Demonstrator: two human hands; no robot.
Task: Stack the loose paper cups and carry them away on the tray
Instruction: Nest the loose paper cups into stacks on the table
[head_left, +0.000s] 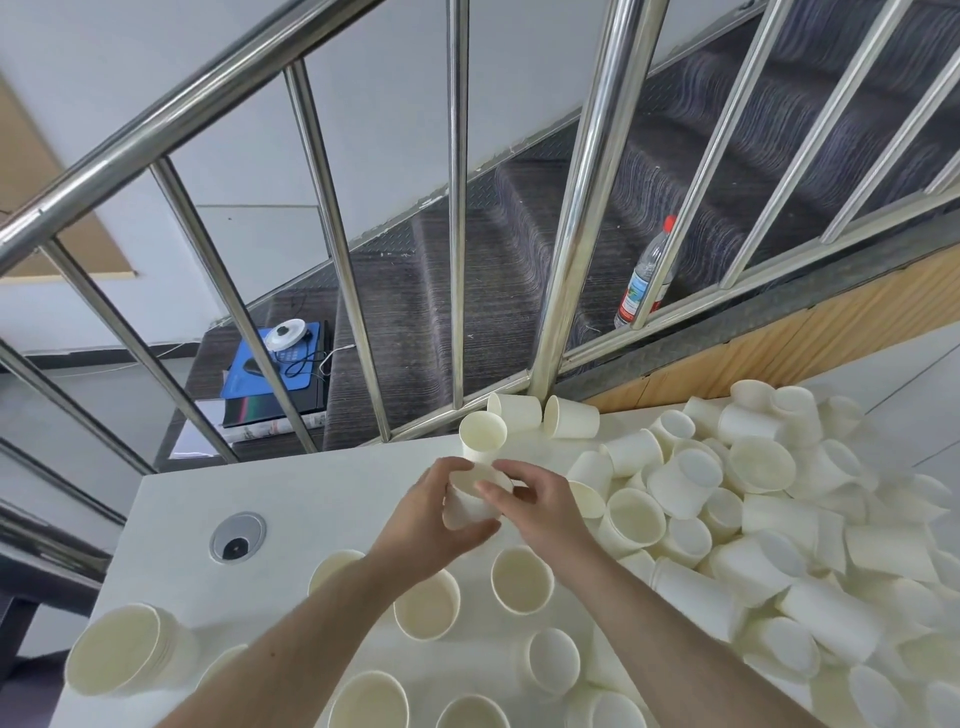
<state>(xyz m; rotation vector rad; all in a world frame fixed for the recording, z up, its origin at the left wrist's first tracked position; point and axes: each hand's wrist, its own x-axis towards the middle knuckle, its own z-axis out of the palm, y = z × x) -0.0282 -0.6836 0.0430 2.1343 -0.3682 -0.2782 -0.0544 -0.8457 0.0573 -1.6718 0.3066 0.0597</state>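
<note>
Paper cups, mouth up along the near edge of the white table (291, 499), stand as started columns; the ribbed stack (124, 657) at near left plainly holds several, kept upright to receive more. Above them, the left hand (441, 514) grips a short nested stack (470, 506) while the right hand (540, 501) pinches its upper rim, apparently seating a cup. Rightward lies the loose heap (753, 519), unsorted. Beyond stands a railing (457, 208). No tray is visible.
</note>
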